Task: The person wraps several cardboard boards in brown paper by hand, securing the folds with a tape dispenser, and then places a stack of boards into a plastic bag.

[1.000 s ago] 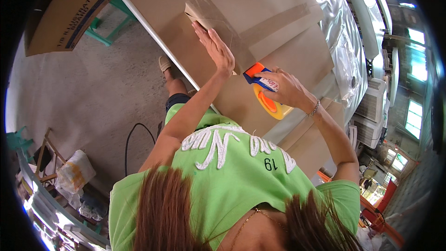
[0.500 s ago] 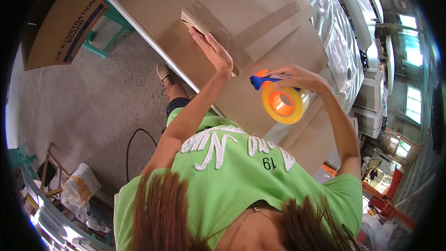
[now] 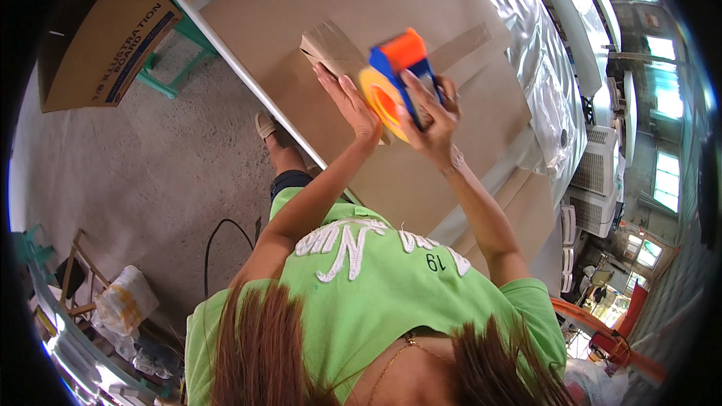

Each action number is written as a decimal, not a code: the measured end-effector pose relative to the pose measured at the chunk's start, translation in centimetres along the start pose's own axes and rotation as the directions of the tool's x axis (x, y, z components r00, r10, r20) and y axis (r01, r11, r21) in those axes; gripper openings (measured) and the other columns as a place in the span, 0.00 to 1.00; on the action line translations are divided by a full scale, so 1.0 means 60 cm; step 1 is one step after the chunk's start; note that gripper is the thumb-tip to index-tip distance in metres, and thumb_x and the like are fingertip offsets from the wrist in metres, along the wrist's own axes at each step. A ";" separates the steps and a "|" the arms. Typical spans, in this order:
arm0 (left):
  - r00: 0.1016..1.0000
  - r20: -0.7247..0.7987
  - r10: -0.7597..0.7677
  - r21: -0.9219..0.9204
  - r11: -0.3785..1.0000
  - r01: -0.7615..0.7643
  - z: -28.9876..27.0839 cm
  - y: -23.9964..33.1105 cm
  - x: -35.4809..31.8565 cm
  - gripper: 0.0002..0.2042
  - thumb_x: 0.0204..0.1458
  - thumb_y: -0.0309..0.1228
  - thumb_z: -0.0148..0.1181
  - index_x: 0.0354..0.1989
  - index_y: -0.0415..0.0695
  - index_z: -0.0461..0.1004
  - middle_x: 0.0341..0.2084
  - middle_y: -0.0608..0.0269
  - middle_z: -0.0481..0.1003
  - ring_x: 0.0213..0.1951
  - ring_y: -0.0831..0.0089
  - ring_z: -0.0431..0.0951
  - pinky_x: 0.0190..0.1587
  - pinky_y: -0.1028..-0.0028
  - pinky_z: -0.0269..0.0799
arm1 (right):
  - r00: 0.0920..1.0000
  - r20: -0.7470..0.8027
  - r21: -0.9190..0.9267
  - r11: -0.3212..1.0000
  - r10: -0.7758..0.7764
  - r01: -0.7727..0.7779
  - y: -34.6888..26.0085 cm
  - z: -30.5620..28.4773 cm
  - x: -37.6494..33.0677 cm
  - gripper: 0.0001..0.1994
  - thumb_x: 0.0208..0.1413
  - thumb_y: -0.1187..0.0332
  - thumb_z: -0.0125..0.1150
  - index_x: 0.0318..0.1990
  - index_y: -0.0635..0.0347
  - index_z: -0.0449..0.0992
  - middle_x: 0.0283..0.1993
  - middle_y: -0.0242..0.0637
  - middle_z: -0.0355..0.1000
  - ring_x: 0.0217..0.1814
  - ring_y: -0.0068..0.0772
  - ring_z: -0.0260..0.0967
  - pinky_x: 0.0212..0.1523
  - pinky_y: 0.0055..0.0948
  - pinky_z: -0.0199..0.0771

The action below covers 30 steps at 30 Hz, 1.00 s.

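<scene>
Brown kraft paper covers the long surface [image 3: 481, 98], with grey concrete floor [image 3: 150, 180] beside it. On the paper lies a flat paper-wrapped parcel [image 3: 331, 49], taped over. The left hand [image 3: 347, 99] rests flat and open, fingers spread, on the parcel's near edge. The right hand [image 3: 430, 114] grips a blue-and-orange tape dispenser [image 3: 395, 79], held just above the parcel, beside the left hand.

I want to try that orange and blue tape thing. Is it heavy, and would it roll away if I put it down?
Probably light: the right hand lifts the tape dispenser alone, by its blue handle. It likely would not roll far, since the handle and orange guard stick out past the round roll. The tape itself is probably sticky; strips already cling to the brown cardboard sheet.
</scene>
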<state>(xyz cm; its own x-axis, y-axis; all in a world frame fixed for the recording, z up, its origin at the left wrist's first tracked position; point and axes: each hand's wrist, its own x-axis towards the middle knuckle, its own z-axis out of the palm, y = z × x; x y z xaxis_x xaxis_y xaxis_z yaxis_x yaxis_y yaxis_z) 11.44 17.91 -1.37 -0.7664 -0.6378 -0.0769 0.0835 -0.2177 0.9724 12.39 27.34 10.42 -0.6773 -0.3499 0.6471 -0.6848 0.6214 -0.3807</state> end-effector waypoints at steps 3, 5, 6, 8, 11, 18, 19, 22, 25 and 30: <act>1.000 -0.001 0.024 0.083 0.996 -0.024 0.000 -0.004 0.001 0.32 0.68 0.47 0.29 0.73 0.41 0.37 0.74 0.53 0.38 0.74 0.56 0.32 0.73 0.61 0.28 | 0.999 0.002 0.055 0.998 -0.044 0.044 0.026 0.081 0.084 0.26 0.42 0.64 0.66 0.55 0.44 0.78 0.43 0.33 0.79 0.39 0.38 0.68 0.38 0.33 0.78; 1.000 -0.022 -0.015 0.049 0.999 0.016 0.004 0.003 0.001 0.32 0.68 0.48 0.29 0.73 0.40 0.37 0.74 0.53 0.38 0.74 0.55 0.33 0.73 0.61 0.28 | 0.997 -0.043 0.077 0.995 -0.062 0.065 0.049 0.151 0.144 0.26 0.44 0.61 0.66 0.56 0.39 0.77 0.40 0.32 0.79 0.38 0.37 0.68 0.36 0.33 0.78; 0.999 -0.028 -0.036 0.029 0.999 0.037 0.009 0.005 0.001 0.32 0.68 0.48 0.29 0.73 0.40 0.37 0.74 0.53 0.38 0.74 0.55 0.33 0.73 0.61 0.28 | 0.995 -0.049 0.074 0.994 -0.081 0.085 0.061 0.180 0.170 0.26 0.44 0.59 0.66 0.56 0.36 0.77 0.37 0.33 0.78 0.37 0.36 0.68 0.35 0.33 0.78; 0.999 -0.006 -0.041 0.017 0.999 0.042 0.011 0.007 -0.006 0.33 0.68 0.47 0.32 0.73 0.39 0.36 0.73 0.51 0.37 0.74 0.58 0.35 0.73 0.63 0.32 | 0.995 -0.087 0.072 0.996 -0.053 0.059 0.069 0.226 0.209 0.26 0.45 0.58 0.66 0.56 0.35 0.76 0.33 0.33 0.75 0.36 0.35 0.67 0.34 0.34 0.77; 0.999 0.004 -0.039 0.005 0.999 0.039 0.008 0.014 -0.003 0.33 0.67 0.47 0.34 0.73 0.40 0.35 0.73 0.51 0.36 0.74 0.60 0.36 0.73 0.64 0.33 | 0.997 -0.064 0.101 0.993 -0.047 0.053 0.067 0.226 0.224 0.25 0.46 0.57 0.66 0.56 0.34 0.76 0.29 0.33 0.70 0.35 0.34 0.66 0.34 0.35 0.76; 1.000 -0.028 0.014 -0.014 1.000 -0.015 -0.001 -0.004 0.006 0.32 0.67 0.47 0.34 0.73 0.41 0.37 0.74 0.52 0.37 0.74 0.60 0.37 0.73 0.65 0.33 | 0.999 0.045 0.111 0.994 -0.026 0.021 0.035 0.054 0.088 0.24 0.46 0.73 0.65 0.55 0.60 0.76 0.48 0.38 0.78 0.38 0.38 0.62 0.45 0.32 0.68; 0.999 -0.039 -0.002 -0.023 1.000 0.002 0.000 -0.003 0.005 0.32 0.67 0.47 0.33 0.73 0.41 0.38 0.74 0.53 0.38 0.74 0.59 0.37 0.73 0.64 0.32 | 0.998 0.060 0.094 0.996 0.002 -0.008 0.026 0.015 0.057 0.24 0.45 0.74 0.64 0.55 0.61 0.77 0.50 0.38 0.78 0.38 0.38 0.62 0.45 0.32 0.68; 0.997 -0.059 -0.040 -0.043 0.998 0.038 0.013 0.003 0.006 0.31 0.68 0.47 0.32 0.73 0.42 0.39 0.74 0.54 0.39 0.74 0.56 0.36 0.73 0.62 0.31 | 0.996 0.078 -0.022 0.999 0.048 -0.047 0.009 -0.068 -0.036 0.24 0.44 0.76 0.64 0.53 0.65 0.77 0.51 0.40 0.77 0.39 0.39 0.63 0.45 0.32 0.68; 0.998 -0.045 -0.041 -0.039 0.998 0.039 0.011 0.004 0.003 0.31 0.68 0.47 0.31 0.73 0.42 0.39 0.74 0.55 0.38 0.74 0.56 0.35 0.73 0.61 0.31 | 0.987 0.050 -0.021 0.989 0.149 -0.149 -0.001 -0.059 -0.036 0.24 0.44 0.76 0.65 0.53 0.65 0.77 0.52 0.41 0.77 0.39 0.39 0.63 0.46 0.33 0.68; 1.000 0.008 -0.022 0.058 0.998 0.021 0.000 0.006 0.000 0.32 0.67 0.48 0.30 0.73 0.41 0.37 0.74 0.53 0.36 0.74 0.55 0.33 0.73 0.60 0.29 | 0.989 -0.125 0.087 0.992 -0.081 0.092 0.036 0.116 0.111 0.26 0.43 0.68 0.68 0.55 0.48 0.78 0.35 0.39 0.76 0.35 0.38 0.66 0.36 0.33 0.74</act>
<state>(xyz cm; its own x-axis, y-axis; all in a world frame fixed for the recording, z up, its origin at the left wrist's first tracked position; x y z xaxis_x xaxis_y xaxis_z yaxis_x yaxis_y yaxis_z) 11.49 17.83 -1.05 -0.7729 -0.6272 -0.0964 0.0301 -0.1879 0.9817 4.52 21.47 9.28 -0.5807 -0.3087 0.7533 -0.7653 0.5227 -0.3756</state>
